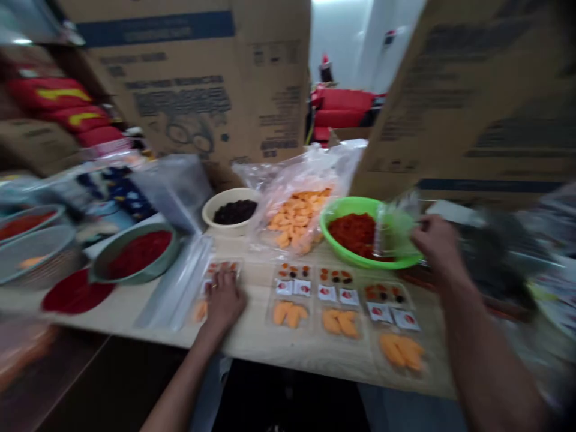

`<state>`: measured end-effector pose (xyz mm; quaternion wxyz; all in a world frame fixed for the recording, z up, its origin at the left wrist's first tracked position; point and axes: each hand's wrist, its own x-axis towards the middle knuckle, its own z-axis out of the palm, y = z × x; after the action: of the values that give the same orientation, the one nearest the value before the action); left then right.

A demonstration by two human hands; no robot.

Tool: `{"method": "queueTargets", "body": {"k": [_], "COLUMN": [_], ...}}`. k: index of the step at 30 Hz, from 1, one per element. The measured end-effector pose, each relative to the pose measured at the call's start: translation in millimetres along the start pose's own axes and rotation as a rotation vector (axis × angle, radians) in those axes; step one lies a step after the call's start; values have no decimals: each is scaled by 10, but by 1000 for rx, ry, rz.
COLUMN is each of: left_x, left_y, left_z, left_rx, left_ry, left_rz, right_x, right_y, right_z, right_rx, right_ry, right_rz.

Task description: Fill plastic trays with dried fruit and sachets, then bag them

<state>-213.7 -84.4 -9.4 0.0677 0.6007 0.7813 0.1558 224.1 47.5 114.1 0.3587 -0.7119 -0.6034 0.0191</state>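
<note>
Holding a blurred plastic bag (395, 227) in the right hand (437, 247); left hand (224, 302) spread over a mostly hidden tray (219, 267)

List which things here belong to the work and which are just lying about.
Work: left hand on a clear tray; filled trays; right hand holding a clear plastic bag over the green bowl.
Lying about: cardboard boxes; red packages.

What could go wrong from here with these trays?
The left hand rests on a clear tray near the table edge, so it could shift or tip. The right hand holds what looks like a clear bag at the green bowl; red food could spill onto the filled trays.
</note>
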Motion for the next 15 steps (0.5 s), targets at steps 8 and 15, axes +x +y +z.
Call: {"method": "queueTargets", "body": {"k": [8,15], "left_x": [-524,-580], "left_y": [1170,1048], "left_z": [-404,-411], "left_rx": [-1685,-1823], "left_ry": [-286,-384], "left_rz": [4,-163], "right_x": [-1805,-2120], "right_y": [-1191,-1323], "right_z": [277,714], "right_rx": [21,97], "right_ry": [-207,-464], "right_rz": [-765,-657]}}
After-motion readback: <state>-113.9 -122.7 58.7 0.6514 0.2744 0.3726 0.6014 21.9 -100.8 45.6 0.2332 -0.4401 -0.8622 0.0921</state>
